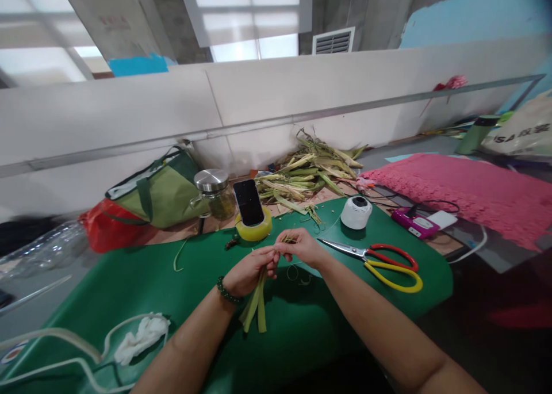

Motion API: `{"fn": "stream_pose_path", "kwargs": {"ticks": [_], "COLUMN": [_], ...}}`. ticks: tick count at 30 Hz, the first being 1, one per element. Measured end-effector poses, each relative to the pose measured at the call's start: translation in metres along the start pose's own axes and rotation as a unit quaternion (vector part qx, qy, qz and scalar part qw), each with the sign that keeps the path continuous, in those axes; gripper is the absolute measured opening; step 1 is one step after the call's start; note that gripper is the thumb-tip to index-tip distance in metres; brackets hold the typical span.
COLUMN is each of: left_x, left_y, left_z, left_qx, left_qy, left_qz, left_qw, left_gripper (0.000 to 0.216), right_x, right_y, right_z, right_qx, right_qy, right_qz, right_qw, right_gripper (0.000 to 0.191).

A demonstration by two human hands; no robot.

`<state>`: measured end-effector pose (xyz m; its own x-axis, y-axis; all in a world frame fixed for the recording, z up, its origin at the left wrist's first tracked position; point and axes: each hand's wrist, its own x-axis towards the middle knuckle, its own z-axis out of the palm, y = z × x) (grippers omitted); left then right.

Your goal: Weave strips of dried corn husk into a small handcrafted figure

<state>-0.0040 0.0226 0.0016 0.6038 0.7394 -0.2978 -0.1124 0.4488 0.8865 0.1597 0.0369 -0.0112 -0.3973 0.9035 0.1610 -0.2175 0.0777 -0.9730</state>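
My left hand (250, 270) is closed around a bundle of green leaf strips (255, 306) whose loose ends hang down toward me over the green mat (142, 273). My right hand (302, 247) pinches the top of the same bundle, fingers pressed together right beside the left hand's fingertips. A bead bracelet circles my left wrist. Thin thread loops lie on the mat just under the right hand.
Red-and-yellow scissors (379, 259) lie to the right of my hands. A white thread spool (356, 211), a phone propped in a yellow tape roll (250, 207), a lidded glass jar (214, 194), a green bag (159, 192), a leaf pile (308, 172), pink cloth (466, 190) and white tissue (142, 336) surround the mat.
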Motion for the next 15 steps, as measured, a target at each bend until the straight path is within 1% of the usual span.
{"fn": "stream_pose_path", "kwargs": {"ticks": [2, 5, 8, 10, 13, 15], "left_x": [0.0, -0.002, -0.003, -0.003, -0.003, -0.002], "left_y": [0.002, 0.005, 0.006, 0.007, 0.009, 0.008], "left_z": [0.002, 0.004, 0.003, 0.001, -0.001, -0.001], "left_qx": [0.004, 0.008, 0.006, -0.007, -0.028, -0.028], "left_qy": [0.005, 0.016, 0.029, 0.039, 0.057, 0.064], "left_qz": [0.013, 0.035, 0.059, 0.074, 0.112, 0.138], "left_qw": [1.0, 0.999, 0.998, 0.996, 0.992, 0.988], "left_gripper": [0.031, 0.033, 0.033, 0.033, 0.032, 0.031], "right_x": [0.001, 0.005, 0.01, 0.012, 0.013, 0.011], "right_y": [0.001, 0.003, 0.002, -0.001, -0.003, -0.002], "right_z": [0.001, -0.001, -0.012, -0.023, -0.029, -0.022], "right_qx": [0.033, 0.103, 0.177, 0.205, 0.211, 0.189], "right_qy": [0.028, 0.097, 0.186, 0.235, 0.256, 0.226], "right_qz": [0.003, 0.015, 0.01, -0.016, -0.031, -0.015], "right_qw": [0.999, 0.99, 0.966, 0.95, 0.943, 0.956], "right_gripper": [0.029, 0.03, 0.031, 0.032, 0.032, 0.03]}}
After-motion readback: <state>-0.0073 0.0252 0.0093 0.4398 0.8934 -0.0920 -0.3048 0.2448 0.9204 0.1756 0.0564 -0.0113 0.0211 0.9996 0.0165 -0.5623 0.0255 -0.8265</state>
